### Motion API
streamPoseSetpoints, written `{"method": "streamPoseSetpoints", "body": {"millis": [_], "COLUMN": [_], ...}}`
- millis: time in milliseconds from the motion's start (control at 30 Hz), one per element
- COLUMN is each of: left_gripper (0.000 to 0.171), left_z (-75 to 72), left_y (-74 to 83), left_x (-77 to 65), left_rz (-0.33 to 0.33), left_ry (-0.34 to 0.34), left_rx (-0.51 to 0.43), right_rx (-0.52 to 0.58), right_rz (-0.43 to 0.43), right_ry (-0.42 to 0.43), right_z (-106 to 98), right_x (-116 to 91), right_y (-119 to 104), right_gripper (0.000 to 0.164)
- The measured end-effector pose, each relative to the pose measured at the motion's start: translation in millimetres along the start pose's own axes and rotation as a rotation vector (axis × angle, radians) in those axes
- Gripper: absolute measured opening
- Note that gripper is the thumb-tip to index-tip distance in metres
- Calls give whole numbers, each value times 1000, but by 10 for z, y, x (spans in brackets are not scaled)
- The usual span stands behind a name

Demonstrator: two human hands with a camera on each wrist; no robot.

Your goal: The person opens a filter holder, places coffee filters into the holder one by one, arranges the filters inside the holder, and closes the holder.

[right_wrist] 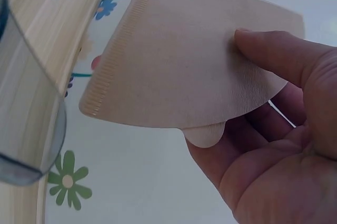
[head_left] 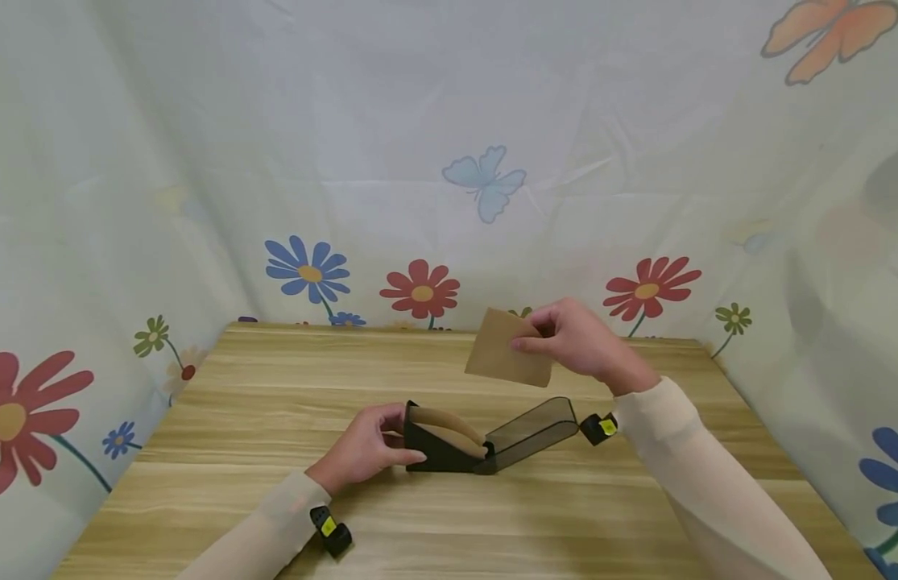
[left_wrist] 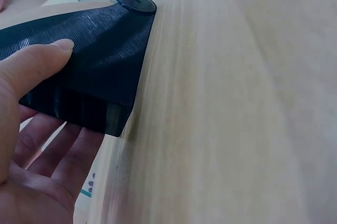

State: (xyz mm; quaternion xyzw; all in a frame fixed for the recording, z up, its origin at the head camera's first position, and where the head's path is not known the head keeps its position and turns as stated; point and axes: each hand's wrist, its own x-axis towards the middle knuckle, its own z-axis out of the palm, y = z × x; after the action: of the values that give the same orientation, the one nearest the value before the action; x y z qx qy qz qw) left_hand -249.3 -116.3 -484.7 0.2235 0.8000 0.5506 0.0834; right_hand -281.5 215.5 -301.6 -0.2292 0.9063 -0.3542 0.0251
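A brown paper coffee filter (right_wrist: 174, 61), cone-shaped with a crimped seam, is pinched between the thumb and fingers of my right hand (head_left: 575, 338), raised above the table. My left hand (head_left: 372, 447) grips the closed end of a black filter holder box (left_wrist: 89, 61), thumb on its ribbed side and fingers beneath. More brown filters (head_left: 444, 427) stand inside the box, curving toward its hinge. The clear smoky lid (head_left: 535, 431) is swung back to the right, low over the table.
The wood-grain table (head_left: 275, 379) lies under both hands. Behind and beside it hangs a pale curtain (head_left: 362, 145) printed with flowers and butterflies. Each wrist wears a small black camera, the left one (head_left: 331, 532) and the right one (head_left: 598, 428).
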Motion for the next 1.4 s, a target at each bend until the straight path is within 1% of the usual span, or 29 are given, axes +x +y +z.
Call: {"method": "streamPoseSetpoints", "body": {"millis": [133, 367, 467, 567, 700, 867, 1000, 1167, 1233, 1400], "left_gripper": [32, 32, 32, 32, 32, 32, 31, 31, 31, 31], "left_z": [-5, -5, -6, -9, -14, -20, -23, -25, -25, -25], "left_y": [7, 15, 14, 15, 9, -10, -9, 1, 3, 4], "left_x": [0, 3, 3, 4, 10, 12, 7, 1, 0, 0], "left_rz": [-2, 0, -8, -3, -1, -5, -2, -2, -2, 0], "left_ry": [-8, -11, -10, -12, -16, -19, -17, -17, -17, -17], "left_rx": [10, 26, 31, 39, 38, 18, 17, 23, 25, 27], "right_rx": [14, 30, 20, 18, 54, 78, 74, 77, 91, 107], "right_rz": [-14, -50, -64, -95, -124, -133, -140, -145, -158, -187], "right_ry": [-6, -33, -45, -65, -100, -131, -142, -160, -171, -186], "right_z": [28, 102, 150, 204, 278, 370, 442, 531, 560, 618], "right_x": [-41, -82, -91, -103, -115, -108, -104, -91, -83, -72], "right_y": [-53, -93, -107, -124, -142, -132, -129, -114, -111, -111], "right_gripper": [43, 34, 36, 42, 45, 42, 39, 26, 19, 10]}}
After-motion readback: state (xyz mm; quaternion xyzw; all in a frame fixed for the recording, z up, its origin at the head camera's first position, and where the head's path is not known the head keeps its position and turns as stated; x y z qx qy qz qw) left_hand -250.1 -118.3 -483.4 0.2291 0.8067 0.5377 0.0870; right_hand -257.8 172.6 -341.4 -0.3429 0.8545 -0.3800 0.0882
